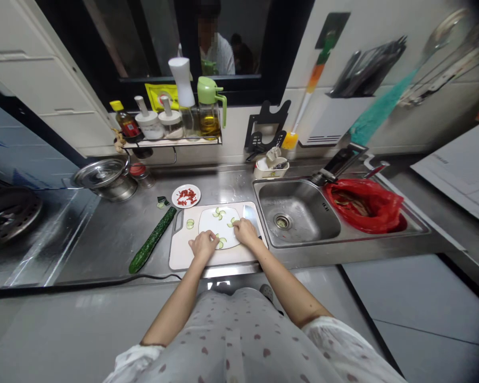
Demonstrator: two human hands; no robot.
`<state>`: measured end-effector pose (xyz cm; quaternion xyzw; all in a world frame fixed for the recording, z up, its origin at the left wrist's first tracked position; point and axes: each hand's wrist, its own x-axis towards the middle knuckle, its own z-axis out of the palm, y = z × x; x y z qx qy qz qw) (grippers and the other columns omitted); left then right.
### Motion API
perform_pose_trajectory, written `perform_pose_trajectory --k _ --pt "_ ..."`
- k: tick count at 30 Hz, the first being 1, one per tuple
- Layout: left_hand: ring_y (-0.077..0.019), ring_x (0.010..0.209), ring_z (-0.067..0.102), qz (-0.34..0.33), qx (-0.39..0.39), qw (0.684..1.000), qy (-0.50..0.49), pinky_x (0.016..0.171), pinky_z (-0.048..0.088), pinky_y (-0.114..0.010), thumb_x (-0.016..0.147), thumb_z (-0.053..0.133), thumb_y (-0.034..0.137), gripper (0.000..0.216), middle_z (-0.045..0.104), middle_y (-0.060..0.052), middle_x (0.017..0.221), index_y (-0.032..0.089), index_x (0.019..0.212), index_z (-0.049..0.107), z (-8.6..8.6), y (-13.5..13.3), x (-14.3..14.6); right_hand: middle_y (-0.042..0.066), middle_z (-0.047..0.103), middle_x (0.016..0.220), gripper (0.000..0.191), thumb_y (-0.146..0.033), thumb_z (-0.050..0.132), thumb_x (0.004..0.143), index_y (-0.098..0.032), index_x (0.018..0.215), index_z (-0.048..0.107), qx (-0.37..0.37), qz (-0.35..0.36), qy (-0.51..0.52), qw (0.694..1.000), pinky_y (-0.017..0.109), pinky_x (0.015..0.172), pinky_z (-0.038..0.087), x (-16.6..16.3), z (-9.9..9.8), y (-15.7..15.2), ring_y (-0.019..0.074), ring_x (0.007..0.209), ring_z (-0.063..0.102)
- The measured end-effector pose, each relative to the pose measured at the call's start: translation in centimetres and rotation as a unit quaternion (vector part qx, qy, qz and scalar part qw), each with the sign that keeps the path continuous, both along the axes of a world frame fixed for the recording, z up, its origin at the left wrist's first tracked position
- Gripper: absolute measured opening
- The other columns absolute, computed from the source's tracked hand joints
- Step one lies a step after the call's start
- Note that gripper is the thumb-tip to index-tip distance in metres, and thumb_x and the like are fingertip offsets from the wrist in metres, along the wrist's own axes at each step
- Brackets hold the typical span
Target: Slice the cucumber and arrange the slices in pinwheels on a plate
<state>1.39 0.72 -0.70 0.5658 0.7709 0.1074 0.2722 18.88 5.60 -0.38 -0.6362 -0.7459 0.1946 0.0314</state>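
The left grip (203, 245) and right grip (246, 231) have fingertips at the cucumber slices (222, 243) on the white plate (207, 223) beneath them, though whether either is closed on a slice I cannot tell.

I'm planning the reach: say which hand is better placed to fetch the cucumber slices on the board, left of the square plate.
Left, I'd judge: the left hand is nearer the cucumber slices; the right hand is at the right edge of the square plate.
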Motion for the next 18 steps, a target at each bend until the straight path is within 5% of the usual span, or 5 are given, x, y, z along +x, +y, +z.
perform_pose_trajectory --k 8,14,18 --pt "-0.0215 0.086 0.062 0.047 0.054 0.996 -0.046 0.088 0.031 -0.039 0.082 0.056 0.041 0.019 0.067 -0.001 0.084 0.025 0.082 0.066 -0.1 -0.5 -0.5 0.007 0.067 0.091 0.03 -0.019 0.046 0.09 -0.019 0.104 0.072 0.152 -0.052 0.167 0.973 0.027 0.082 0.044 1.1 0.5 -0.3 0.0188 0.089 0.059" --pt "-0.019 0.084 0.061 0.116 0.127 0.983 -0.068 0.087 0.033 -0.035 0.084 0.055 0.042 0.02 0.065 0.0 0.083 0.024 0.085 0.065 -0.1 -0.9 -1.7 0.006 0.066 0.08 0.025 -0.021 0.046 0.092 -0.018 0.102 0.069 0.364 -0.041 0.317 0.875 0.03 0.072 0.047 0.6 3.4 -5.1 0.0176 0.076 0.059" --pt "-0.0192 0.084 0.06 0.155 0.14 0.975 -0.072 0.088 0.034 -0.035 0.084 0.054 0.043 0.021 0.067 0.0 0.085 0.025 0.087 0.065 -0.5 -1.2 -3.0 0.006 0.065 0.077 0.023 -0.02 0.049 0.091 -0.018 0.103 0.068 0.368 0.006 0.313 0.876 0.032 0.069 0.048 -0.2 3.8 -8.2 0.0177 0.073 0.059"
